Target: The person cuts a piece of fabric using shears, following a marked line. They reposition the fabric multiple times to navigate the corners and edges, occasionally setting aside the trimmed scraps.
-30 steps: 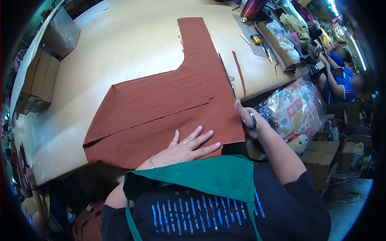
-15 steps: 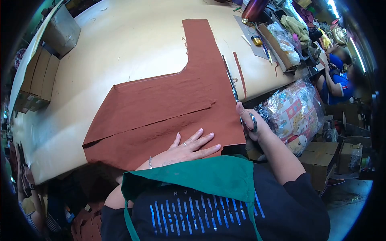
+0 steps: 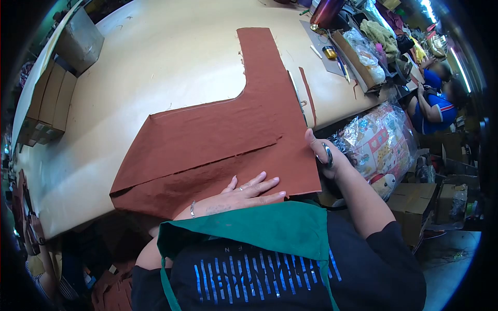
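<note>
A large L-shaped piece of reddish-brown fabric lies on the cream tabletop, with a long slit or fold line running across its wide part. My left hand rests flat on its near edge, fingers spread. At the fabric's right edge, my right hand grips scissors by the handle loops, thumb raised. The blades point away from me and are partly hidden under the cloth edge. How far the blades are apart cannot be seen.
A thin brown fabric strip lies right of the blades. Pens, a small yellow jar and an open carton sit at the far right. A plastic-wrapped bundle stands beside my right arm. Boxes occupy the left. Other people work at both sides.
The fabric has slid slightly toward me and to the right, covering more of the scissor blades. My left hand has shifted slightly down with it; the right hand is nearly still.
</note>
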Demonstrator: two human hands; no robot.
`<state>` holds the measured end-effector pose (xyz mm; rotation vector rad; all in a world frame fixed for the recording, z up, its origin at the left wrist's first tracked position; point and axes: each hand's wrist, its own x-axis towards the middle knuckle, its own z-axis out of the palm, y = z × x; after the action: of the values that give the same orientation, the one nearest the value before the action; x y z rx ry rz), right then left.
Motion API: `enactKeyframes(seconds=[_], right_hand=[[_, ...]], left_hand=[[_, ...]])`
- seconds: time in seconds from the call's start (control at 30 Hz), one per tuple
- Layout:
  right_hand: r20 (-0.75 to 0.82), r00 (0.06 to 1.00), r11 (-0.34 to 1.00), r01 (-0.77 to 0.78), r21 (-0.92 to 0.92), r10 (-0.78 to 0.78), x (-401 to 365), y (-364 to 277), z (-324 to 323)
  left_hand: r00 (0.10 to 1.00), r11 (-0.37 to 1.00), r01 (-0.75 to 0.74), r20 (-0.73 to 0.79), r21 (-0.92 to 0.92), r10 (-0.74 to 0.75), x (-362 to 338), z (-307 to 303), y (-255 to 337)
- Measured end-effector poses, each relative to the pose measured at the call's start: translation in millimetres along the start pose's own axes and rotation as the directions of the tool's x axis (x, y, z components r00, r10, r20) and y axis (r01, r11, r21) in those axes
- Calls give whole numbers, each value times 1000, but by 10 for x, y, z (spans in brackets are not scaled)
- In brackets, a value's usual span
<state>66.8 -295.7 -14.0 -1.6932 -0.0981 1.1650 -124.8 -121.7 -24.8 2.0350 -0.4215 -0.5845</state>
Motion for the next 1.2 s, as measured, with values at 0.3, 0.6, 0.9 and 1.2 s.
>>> enactKeyframes(seconds=[0.3,0.6,0.9,1.2], right_hand=[[-36,999,1000,-18,-8,17,92,16,-13],[-45,998,989,44,-144,-51,132,209,-103],[-38,998,999,46,-20,-46,138,-178,76],[-117,991,989,43,-143,-60,284,60,-76]], left_hand=[[1000,1000,-5,25,-20,6,-26,19,32],[998,999,-21,61,-46,24,33,88,-99],[996,981,24,92,-191,-6,35,121,-128],[997,970,20,75,-244,-1,35,153,-198]])
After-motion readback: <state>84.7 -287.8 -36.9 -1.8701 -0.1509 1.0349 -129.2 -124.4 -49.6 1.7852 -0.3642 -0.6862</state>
